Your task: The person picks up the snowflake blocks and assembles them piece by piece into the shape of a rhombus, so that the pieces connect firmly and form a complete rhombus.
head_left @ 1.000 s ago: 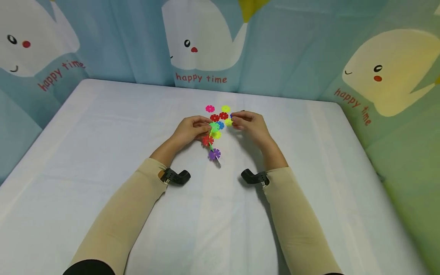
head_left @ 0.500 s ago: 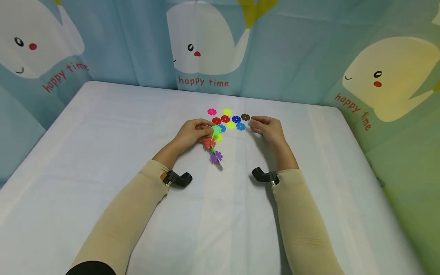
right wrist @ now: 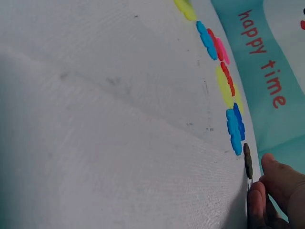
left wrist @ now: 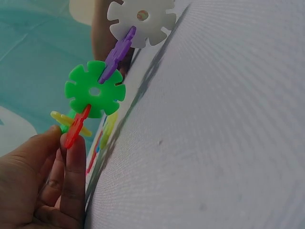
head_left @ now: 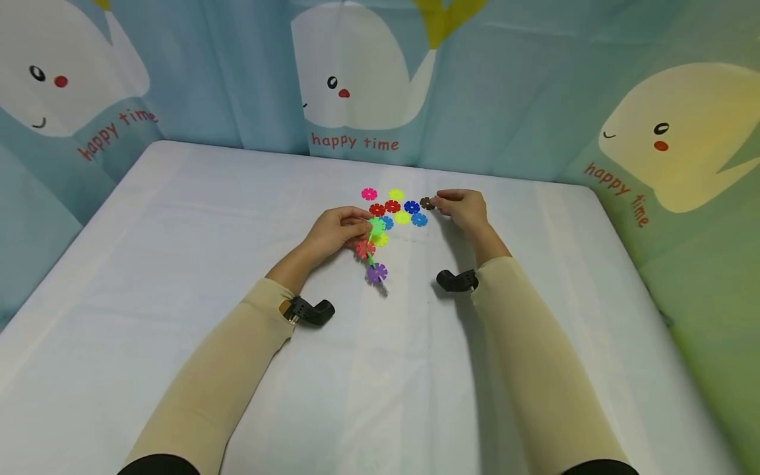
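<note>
My left hand [head_left: 337, 231] pinches the end of a chain of notched plastic flower discs between thumb and fingers. In the left wrist view, a yellow disc [left wrist: 57, 117], a red disc [left wrist: 77, 126], a green disc [left wrist: 78, 98], a purple disc [left wrist: 117, 55] and a white disc [left wrist: 126, 24] link slot to slot. The chain's held end is partly hidden by the fingertips. At the right edge of a flat brown disc [head_left: 426, 203] is my right hand [head_left: 466, 210], thumb and fingers slightly parted. The brown disc lies on the cloth; I cannot tell whether the fingertips touch it.
Loose discs lie between the hands: pink [head_left: 369, 194], yellow [head_left: 396, 194], red [head_left: 392, 206], dark blue [head_left: 412, 207], light blue [head_left: 419, 220] and others. White cloth covers the table [head_left: 237, 198]; a whale-print curtain [head_left: 505, 112] hangs behind.
My right hand has moved right, from over the dark blue disc to the brown disc, uncovering the blue discs. The left hand keeps its pinch on the chain, nearly still.
</note>
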Motion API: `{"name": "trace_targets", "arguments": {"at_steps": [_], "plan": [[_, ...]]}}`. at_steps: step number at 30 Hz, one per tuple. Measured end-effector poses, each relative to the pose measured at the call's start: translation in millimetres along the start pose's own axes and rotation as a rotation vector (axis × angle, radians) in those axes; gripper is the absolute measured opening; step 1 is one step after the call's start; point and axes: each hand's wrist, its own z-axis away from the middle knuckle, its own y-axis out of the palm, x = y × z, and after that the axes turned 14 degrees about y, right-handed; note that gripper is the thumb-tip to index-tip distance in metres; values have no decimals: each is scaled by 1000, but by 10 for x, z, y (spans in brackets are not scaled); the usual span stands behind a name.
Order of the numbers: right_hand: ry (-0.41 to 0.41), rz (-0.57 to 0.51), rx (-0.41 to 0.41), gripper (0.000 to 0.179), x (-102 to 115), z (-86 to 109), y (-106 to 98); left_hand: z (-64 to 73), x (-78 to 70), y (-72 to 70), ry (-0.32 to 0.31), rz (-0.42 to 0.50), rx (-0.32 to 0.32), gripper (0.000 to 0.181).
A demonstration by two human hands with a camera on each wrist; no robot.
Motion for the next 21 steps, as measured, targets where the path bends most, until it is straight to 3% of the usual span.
{"name": "trace_targets", "arguments": {"at_steps": [11,21], "plan": [[-50,190,-43,41,44,-4,54,0,-22,15,-9,-13,-4,31],[-102,145,-80,36,-24,-4,80,7,-27,24,-9,-13,-11,30]]}}
